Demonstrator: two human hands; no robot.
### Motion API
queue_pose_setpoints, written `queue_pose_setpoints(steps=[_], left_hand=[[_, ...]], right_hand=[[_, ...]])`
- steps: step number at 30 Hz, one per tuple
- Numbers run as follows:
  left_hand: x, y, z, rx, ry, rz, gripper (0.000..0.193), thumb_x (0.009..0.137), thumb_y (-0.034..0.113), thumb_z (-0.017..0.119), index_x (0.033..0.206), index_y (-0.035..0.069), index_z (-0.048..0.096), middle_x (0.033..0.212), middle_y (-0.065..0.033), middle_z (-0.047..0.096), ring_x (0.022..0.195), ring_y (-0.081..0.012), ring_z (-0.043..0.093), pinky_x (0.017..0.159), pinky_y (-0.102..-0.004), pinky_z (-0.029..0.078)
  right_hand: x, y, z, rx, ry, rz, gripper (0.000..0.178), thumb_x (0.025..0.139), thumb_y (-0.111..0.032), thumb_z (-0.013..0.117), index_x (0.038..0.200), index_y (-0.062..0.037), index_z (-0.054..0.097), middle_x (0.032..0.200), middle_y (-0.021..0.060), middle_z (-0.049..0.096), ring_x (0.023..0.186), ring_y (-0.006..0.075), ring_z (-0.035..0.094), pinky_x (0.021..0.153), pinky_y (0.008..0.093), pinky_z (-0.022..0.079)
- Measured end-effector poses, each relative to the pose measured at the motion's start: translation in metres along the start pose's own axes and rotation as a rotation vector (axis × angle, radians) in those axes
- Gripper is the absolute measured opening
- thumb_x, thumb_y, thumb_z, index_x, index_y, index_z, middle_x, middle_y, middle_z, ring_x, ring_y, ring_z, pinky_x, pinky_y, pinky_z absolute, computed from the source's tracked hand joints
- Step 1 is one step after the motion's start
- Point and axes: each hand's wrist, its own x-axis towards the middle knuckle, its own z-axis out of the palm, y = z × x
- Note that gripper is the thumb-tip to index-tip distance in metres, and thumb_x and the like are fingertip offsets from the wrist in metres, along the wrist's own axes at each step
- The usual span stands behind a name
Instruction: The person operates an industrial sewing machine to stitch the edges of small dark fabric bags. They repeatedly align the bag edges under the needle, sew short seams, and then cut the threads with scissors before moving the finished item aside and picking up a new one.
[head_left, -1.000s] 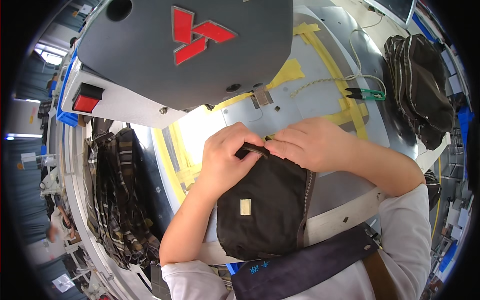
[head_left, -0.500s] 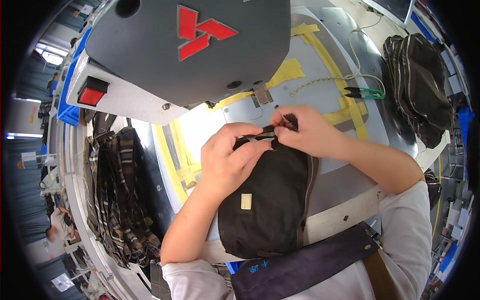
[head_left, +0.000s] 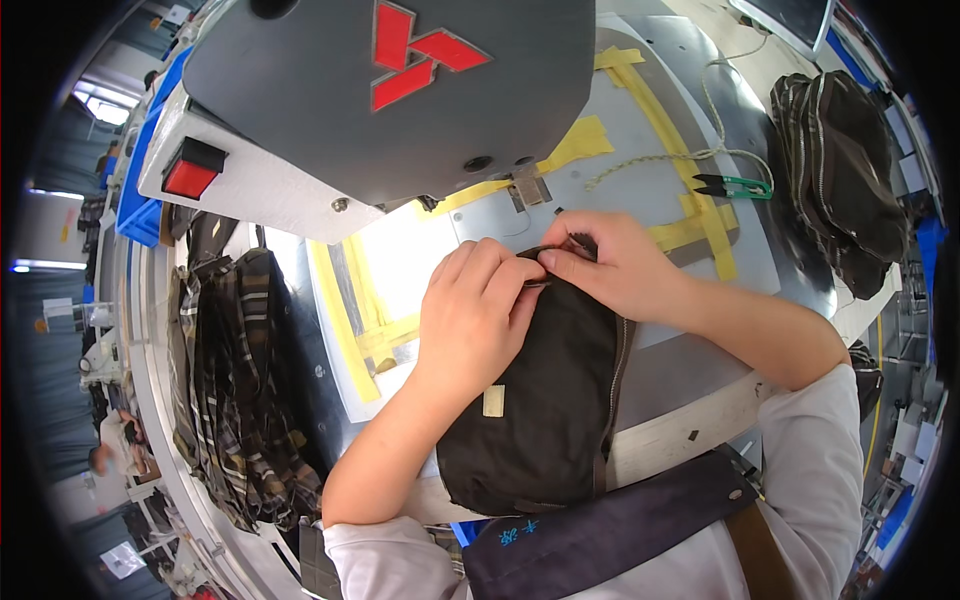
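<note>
A dark brown fabric bag piece (head_left: 540, 410) with a zipper along its right side lies over the near edge of the machine bed. A small cream label (head_left: 494, 401) shows on its face. At its far end my left hand (head_left: 475, 305) is closed, fingers pinching the folded upper edge. My right hand (head_left: 615, 265) pinches the same edge just to the right, thumb and index finger almost touching the left fingertips. A short dark end of fabric sticks up between the right fingers. The fold itself is mostly hidden by the fingers.
A grey sewing machine head (head_left: 400, 100) with a red switch (head_left: 190, 175) overhangs the bed. Green-handled thread snips (head_left: 735, 187) and a cord (head_left: 650, 157) lie at right. Plaid fabric pieces (head_left: 240, 390) hang at left; stacked dark zippered pieces (head_left: 840, 180) sit far right.
My left hand has rolled over the edge, its fingers now covering the fold and the lighter strip that showed before. My right hand keeps its pinch in nearly the same place.
</note>
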Motion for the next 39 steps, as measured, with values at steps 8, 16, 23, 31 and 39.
queue_pose_setpoints(steps=[8, 16, 23, 31, 39], left_hand=[[-0.002, -0.002, 0.005, -0.242, 0.1, -0.176, 0.019, 0.071, 0.0, 0.078, 0.085, 0.006, 0.067, 0.099, -0.0089, 0.062, 0.081, -0.0219, 0.063, 0.068, -0.0309, 0.051], [-0.001, -0.005, -0.002, -0.256, 0.048, -0.239, 0.015, 0.074, 0.005, 0.076, 0.085, 0.006, 0.067, 0.082, -0.0051, 0.064, 0.07, -0.0231, 0.064, 0.061, -0.0319, 0.05], [-0.001, -0.015, 0.001, -0.293, 0.054, -0.199, 0.017, 0.074, 0.006, 0.077, 0.086, 0.007, 0.066, 0.081, -0.0043, 0.065, 0.066, -0.0244, 0.064, 0.057, -0.0315, 0.05], [0.002, -0.017, 0.003, -0.03, 0.144, 0.093, 0.02, 0.069, 0.008, 0.079, 0.085, 0.01, 0.067, 0.077, -0.0015, 0.063, 0.061, -0.0191, 0.062, 0.052, -0.0287, 0.049], [-0.001, -0.013, 0.002, -0.186, 0.078, 0.064, 0.019, 0.068, 0.005, 0.078, 0.083, 0.008, 0.066, 0.097, -0.0041, 0.063, 0.076, -0.0209, 0.064, 0.061, -0.0319, 0.051]], right_hand=[[-0.003, 0.001, 0.002, 0.061, 0.033, 0.002, 0.011, 0.089, -0.011, 0.064, 0.092, -0.0011, 0.063, 0.076, -0.0009, 0.057, 0.073, 0.007, 0.05, 0.068, 0.025, 0.043], [-0.011, 0.003, 0.0, -0.019, 0.095, -0.088, 0.018, 0.085, -0.01, 0.068, 0.099, 0.0011, 0.066, 0.088, 0.0087, 0.066, 0.079, 0.0148, 0.061, 0.074, 0.0298, 0.049], [-0.007, 0.009, -0.001, -0.278, 0.114, -0.443, 0.013, 0.083, -0.009, 0.069, 0.094, -0.0019, 0.068, 0.085, 0.0091, 0.062, 0.077, 0.0256, 0.062, 0.069, 0.0337, 0.05], [-0.005, 0.004, -0.004, -0.388, 0.091, -0.365, 0.015, 0.084, -0.014, 0.069, 0.085, -0.0007, 0.063, 0.08, 0.0114, 0.061, 0.072, 0.0302, 0.059, 0.063, 0.0368, 0.047], [0.001, -0.011, -0.01, -0.01, -0.11, 0.051, 0.018, 0.091, -0.019, 0.062, 0.087, -0.0008, 0.064, 0.075, 0.0021, 0.061, 0.071, 0.0092, 0.054, 0.064, 0.0293, 0.044]])
